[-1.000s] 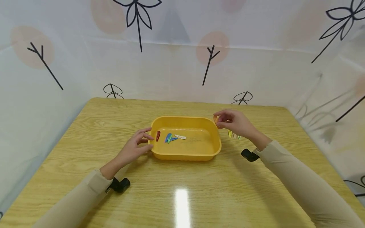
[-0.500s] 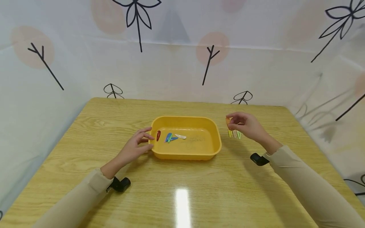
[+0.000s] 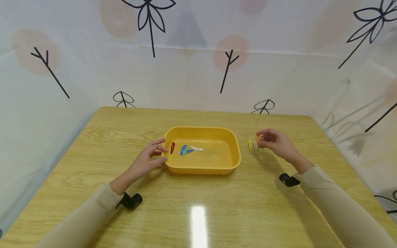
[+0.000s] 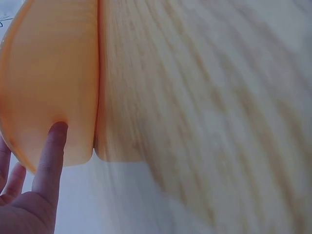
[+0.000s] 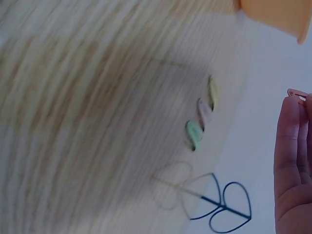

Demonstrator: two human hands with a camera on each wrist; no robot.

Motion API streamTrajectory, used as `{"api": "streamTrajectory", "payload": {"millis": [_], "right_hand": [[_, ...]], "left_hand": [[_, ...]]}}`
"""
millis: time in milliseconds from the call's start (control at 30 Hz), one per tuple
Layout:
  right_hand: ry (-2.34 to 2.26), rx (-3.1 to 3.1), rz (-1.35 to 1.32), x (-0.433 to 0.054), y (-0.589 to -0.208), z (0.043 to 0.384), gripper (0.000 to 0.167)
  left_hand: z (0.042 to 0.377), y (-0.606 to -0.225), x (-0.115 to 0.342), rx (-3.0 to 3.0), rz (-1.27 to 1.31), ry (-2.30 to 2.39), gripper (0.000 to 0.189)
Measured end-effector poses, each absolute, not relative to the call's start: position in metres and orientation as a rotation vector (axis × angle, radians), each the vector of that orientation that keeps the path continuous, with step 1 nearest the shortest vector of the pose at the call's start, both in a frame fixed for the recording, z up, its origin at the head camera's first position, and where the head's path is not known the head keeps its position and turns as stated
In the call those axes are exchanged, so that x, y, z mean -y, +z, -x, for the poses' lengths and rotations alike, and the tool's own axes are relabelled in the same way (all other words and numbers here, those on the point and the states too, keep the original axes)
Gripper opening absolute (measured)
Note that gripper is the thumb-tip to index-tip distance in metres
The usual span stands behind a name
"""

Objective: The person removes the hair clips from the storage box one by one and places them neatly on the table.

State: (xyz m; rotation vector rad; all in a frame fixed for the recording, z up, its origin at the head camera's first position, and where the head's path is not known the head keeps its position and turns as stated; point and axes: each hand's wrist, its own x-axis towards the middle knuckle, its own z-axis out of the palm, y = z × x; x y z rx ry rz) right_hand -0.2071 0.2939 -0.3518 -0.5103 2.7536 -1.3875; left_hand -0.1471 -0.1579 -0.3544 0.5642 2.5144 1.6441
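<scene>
My right hand (image 3: 277,143) pinches an orange snap hair clip (image 3: 258,137) between thumb and fingers, above the table. Under and beside it lie a yellow clip (image 3: 250,145), a pale pink clip (image 5: 205,112) and a light green clip (image 5: 194,134) in a row. A yellow plastic basin (image 3: 201,171) stands left of them. My left hand (image 3: 145,159) rests at its left end with fingers relaxed; one digit touches the outer wall in the left wrist view. Inside the basin are a red clip (image 3: 172,148), a white clip (image 3: 196,148), and overlapping blue clips (image 3: 183,148) with a green one.
The wooden table (image 3: 198,193) has a light reflection near its front. A patterned white cloth (image 3: 186,79) hangs behind it and along both sides. Each wrist carries a small black camera (image 3: 289,179).
My right hand has moved right, from the basin's right rim to over the row of clips, still pinching the orange hair clip. My left hand has stayed at the basin.
</scene>
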Motion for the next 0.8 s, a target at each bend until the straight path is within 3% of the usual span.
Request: {"api": "streamTrajectory", "payload": {"millis": [400,800], "right_hand": [[-1.453,-2.696,0.395,-0.309,-0.359,0.205,0.04],[-1.372,-2.68,0.285,-0.323,-0.365,0.209,0.036]], "left_hand": [[0.145,-0.352,0.157,-2.512,-0.582,1.657,0.019],[0.145,-0.352,0.158,-2.521,-0.58,1.65,0.016]]}}
